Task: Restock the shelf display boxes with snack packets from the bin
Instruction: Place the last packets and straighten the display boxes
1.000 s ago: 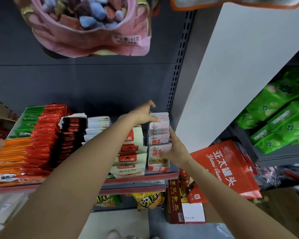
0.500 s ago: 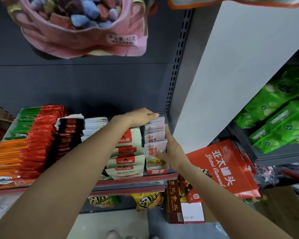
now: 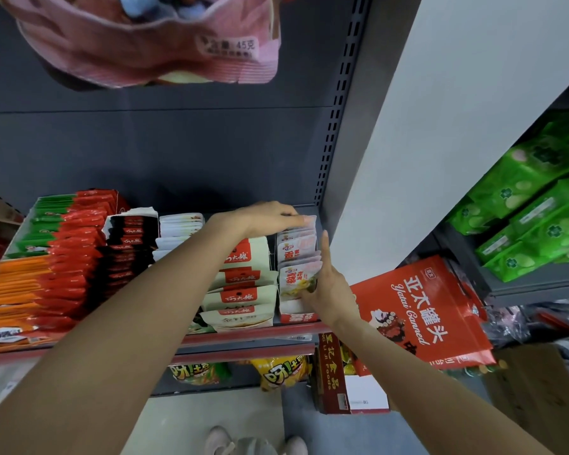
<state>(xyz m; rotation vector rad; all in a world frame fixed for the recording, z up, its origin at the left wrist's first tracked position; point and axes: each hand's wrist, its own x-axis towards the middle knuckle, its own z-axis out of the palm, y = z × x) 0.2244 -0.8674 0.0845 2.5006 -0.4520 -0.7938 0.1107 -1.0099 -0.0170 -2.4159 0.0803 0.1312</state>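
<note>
Lowered left grip (image 3: 270,216) lies flat (right grip (image 3: 326,284) too) against packets (image 3: 296,247).

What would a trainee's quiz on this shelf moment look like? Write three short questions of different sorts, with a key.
1. True or false: the left hand rests on top of the back packets in the rightmost display box.
2. Which packets fill the row beside that box? A) green B) cream with red labels C) orange
3. Fill in: the right hand presses against the box's ____ side.

Key: 1 true; 2 B, the cream packets; 3 right.
</note>
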